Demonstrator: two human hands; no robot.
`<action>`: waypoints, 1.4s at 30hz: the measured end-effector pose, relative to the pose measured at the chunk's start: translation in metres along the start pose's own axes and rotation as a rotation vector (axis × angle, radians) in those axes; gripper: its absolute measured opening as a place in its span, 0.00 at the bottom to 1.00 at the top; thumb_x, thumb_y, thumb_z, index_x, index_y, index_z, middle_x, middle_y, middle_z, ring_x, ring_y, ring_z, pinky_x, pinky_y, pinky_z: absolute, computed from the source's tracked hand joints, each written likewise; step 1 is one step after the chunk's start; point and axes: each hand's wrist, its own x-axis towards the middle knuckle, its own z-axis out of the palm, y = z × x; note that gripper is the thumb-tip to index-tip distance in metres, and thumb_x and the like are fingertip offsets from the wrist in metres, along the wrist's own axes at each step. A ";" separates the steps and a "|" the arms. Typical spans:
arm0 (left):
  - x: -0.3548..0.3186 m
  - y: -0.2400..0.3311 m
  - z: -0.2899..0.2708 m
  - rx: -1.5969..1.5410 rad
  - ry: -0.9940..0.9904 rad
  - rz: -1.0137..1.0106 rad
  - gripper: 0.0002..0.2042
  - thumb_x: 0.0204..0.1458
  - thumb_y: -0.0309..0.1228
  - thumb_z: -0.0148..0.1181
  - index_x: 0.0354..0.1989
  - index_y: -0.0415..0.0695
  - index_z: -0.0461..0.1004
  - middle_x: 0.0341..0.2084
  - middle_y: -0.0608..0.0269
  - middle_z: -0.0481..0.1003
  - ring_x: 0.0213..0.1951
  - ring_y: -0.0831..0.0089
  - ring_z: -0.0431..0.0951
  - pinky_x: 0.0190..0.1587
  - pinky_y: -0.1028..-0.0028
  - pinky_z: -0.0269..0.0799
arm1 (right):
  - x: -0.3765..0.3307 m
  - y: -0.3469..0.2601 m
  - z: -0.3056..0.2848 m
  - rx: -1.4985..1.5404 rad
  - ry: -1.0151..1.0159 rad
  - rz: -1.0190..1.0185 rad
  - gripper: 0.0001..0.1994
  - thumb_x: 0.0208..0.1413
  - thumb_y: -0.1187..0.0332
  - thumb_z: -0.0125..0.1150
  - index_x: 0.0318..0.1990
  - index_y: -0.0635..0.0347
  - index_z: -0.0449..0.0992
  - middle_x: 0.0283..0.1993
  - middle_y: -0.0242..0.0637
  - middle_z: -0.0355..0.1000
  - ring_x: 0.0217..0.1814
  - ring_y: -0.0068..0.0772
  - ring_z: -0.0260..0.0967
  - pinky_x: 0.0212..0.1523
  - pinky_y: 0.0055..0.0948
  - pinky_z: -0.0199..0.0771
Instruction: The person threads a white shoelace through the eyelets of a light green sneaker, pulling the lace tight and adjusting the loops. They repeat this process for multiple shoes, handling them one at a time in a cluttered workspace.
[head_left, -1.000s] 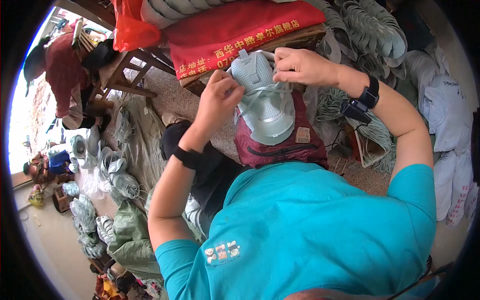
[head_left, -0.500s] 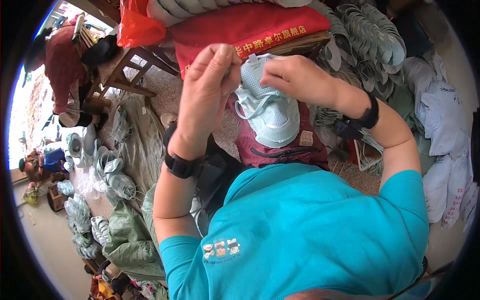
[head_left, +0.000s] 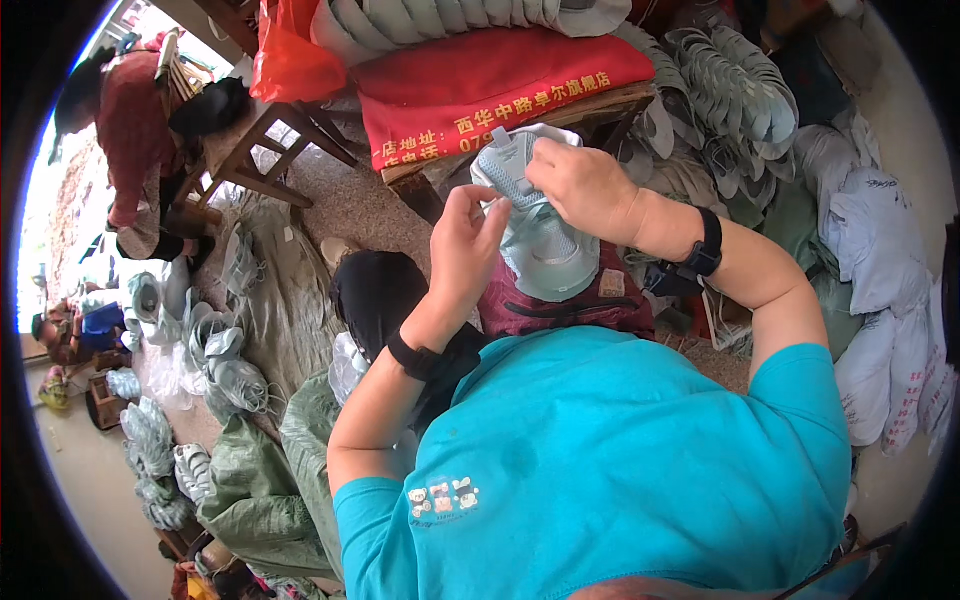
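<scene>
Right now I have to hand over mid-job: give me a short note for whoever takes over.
Left hand: raised beside the pale green shoe upper, fingers pinched together at its left edge; what they pinch is too small to tell.
Right hand: gripping the upper's top end, steadying it over the dark red bag on the lap.
Done: cannot be judged from the upper.
Left: many similar uppers lie stacked on the wooden bench and heaped on the floor.
</scene>
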 end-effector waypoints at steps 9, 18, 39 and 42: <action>0.019 0.024 0.010 0.755 0.031 0.338 0.08 0.49 0.33 0.61 0.35 0.44 0.75 0.31 0.53 0.71 0.34 0.52 0.75 0.36 0.59 0.72 | 0.000 0.000 0.018 0.361 -0.067 0.313 0.10 0.52 0.74 0.57 0.42 0.60 0.67 0.37 0.41 0.72 0.39 0.48 0.74 0.37 0.41 0.74; 0.027 0.027 0.020 0.827 0.006 0.273 0.08 0.47 0.32 0.59 0.34 0.41 0.74 0.33 0.51 0.71 0.36 0.51 0.75 0.38 0.58 0.73 | 0.000 0.015 0.011 0.128 0.050 0.154 0.14 0.49 0.76 0.58 0.44 0.59 0.66 0.37 0.41 0.72 0.40 0.46 0.74 0.36 0.41 0.75; -0.001 0.002 -0.003 0.258 0.181 0.425 0.04 0.60 0.26 0.53 0.36 0.39 0.74 0.27 0.65 0.70 0.34 0.73 0.69 0.39 0.74 0.66 | 0.125 -0.078 -0.059 0.653 0.548 -0.701 0.06 0.52 0.71 0.62 0.37 0.57 0.76 0.32 0.33 0.73 0.30 0.28 0.75 0.30 0.27 0.74; 0.005 0.014 0.001 0.488 0.175 0.471 0.07 0.50 0.19 0.58 0.36 0.42 0.76 0.32 0.60 0.72 0.41 0.62 0.71 0.45 0.68 0.64 | 0.142 -0.103 -0.105 0.858 0.422 -0.596 0.07 0.57 0.63 0.58 0.32 0.53 0.80 0.28 0.27 0.78 0.25 0.24 0.77 0.27 0.26 0.75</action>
